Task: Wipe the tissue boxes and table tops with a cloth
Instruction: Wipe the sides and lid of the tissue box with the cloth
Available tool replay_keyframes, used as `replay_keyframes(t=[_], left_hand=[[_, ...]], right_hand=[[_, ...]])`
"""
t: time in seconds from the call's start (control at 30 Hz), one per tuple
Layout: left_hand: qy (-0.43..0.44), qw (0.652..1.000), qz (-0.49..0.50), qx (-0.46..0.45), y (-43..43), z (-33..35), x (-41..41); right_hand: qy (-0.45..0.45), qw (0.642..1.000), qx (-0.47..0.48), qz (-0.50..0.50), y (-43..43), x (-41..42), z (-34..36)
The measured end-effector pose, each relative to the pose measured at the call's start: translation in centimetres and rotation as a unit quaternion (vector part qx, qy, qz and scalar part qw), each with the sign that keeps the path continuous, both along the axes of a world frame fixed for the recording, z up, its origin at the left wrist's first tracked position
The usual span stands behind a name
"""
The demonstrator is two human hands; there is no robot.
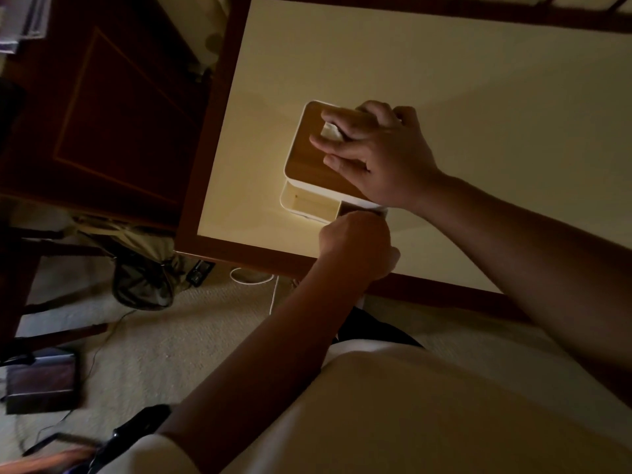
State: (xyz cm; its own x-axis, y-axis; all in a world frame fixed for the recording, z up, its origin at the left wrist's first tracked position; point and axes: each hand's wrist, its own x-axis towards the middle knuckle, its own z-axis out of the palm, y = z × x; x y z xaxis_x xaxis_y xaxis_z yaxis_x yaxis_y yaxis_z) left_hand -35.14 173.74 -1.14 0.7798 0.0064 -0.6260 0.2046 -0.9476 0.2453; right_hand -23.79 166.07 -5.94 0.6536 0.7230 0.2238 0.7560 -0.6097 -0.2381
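While the right hand lies across the middle of the frame, palm down, its fingers stretch out fairly straight and press on the brown wooden lid of a white rounded-corner tissue box. A small crumpled white scrap shows between two of those fingers; whether it is a tissue or the cloth cannot be told. That box stands on the cream-topped table with a reddish-brown wooden border, left of the frame's centre and near the tabletop's left and lower edges. On its lower side the box has a shallow open white compartment, with a smaller, darker recess just right of it. Just below that recess sits the left hand, reaching in from the lower left, knuckles up and fingers curled tight into a fist against the box's corner; whether it clamps anything cannot be told, since the fingertips are hidden. A person's pale shirt fills the lower right. In the upper left of the frame stands a dark wooden cabinet with a thin inlaid line. Below the table's lower-left corner lie beige carpet, a dark crumpled bag and a thin white cable. The whole scene is dim.
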Motion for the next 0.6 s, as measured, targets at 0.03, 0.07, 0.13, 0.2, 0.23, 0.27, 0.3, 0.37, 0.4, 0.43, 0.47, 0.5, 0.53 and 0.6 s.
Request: replay_keyframes(t=[0.03,0.07,0.13,0.2,0.23,0.27,0.3,0.37,0.4,0.43,0.47,0.5,0.53,0.6], left_hand=[[0.004,1.000,-0.002,-0.006,0.1,0.1,0.0],[0.009,1.000,-0.001,-0.012,0.4,0.2,-0.1],[0.015,1.000,0.005,-0.023,0.8,0.4,-0.7],[0.000,1.000,0.000,-0.022,0.7,0.4,-1.4],[-0.013,1.000,-0.006,-0.010,0.3,0.4,-1.9],[-0.026,1.000,-0.011,0.008,-0.1,0.4,-2.3],[-0.036,0.999,-0.013,0.030,-0.5,0.4,-2.6],[-0.043,0.997,-0.017,0.061,-0.9,0.2,-2.7],[-0.037,0.997,-0.016,0.062,-1.0,0.1,-2.4],[-0.026,0.998,-0.011,0.051,-0.9,0.0,-1.9],[-0.013,0.999,-0.005,0.035,-0.8,-0.2,-1.4],[0.001,1.000,-0.001,0.022,-0.6,-0.2,-0.9],[0.008,1.000,-0.003,0.013,-0.5,-0.3,-0.5],[0.016,1.000,-0.011,-0.006,-0.4,-0.2,-0.3]], right_hand=[[0.000,1.000,0.003,-0.003,0.1,0.0,0.1],[0.000,1.000,0.005,-0.004,0.2,-0.1,0.1],[0.001,1.000,0.006,0.009,0.2,-0.3,0.1],[-0.006,1.000,0.004,0.018,0.2,-0.5,0.0],[-0.006,1.000,0.004,0.014,0.2,-0.6,0.0],[-0.004,1.000,0.005,0.011,0.3,-0.7,0.0],[-0.003,1.000,0.009,0.011,0.3,-0.7,0.0],[-0.008,1.000,0.015,0.013,0.3,-0.7,0.0],[-0.013,1.000,0.016,0.013,0.3,-0.7,-0.1],[-0.015,1.000,0.016,0.012,0.3,-0.7,0.0],[-0.016,1.000,0.016,0.013,0.3,-0.7,-0.1],[-0.017,1.000,0.017,0.015,0.3,-0.7,-0.2],[-0.018,1.000,0.018,0.016,0.3,-0.7,-0.2],[-0.019,1.000,0.016,0.014,0.3,-0.6,-0.2]])
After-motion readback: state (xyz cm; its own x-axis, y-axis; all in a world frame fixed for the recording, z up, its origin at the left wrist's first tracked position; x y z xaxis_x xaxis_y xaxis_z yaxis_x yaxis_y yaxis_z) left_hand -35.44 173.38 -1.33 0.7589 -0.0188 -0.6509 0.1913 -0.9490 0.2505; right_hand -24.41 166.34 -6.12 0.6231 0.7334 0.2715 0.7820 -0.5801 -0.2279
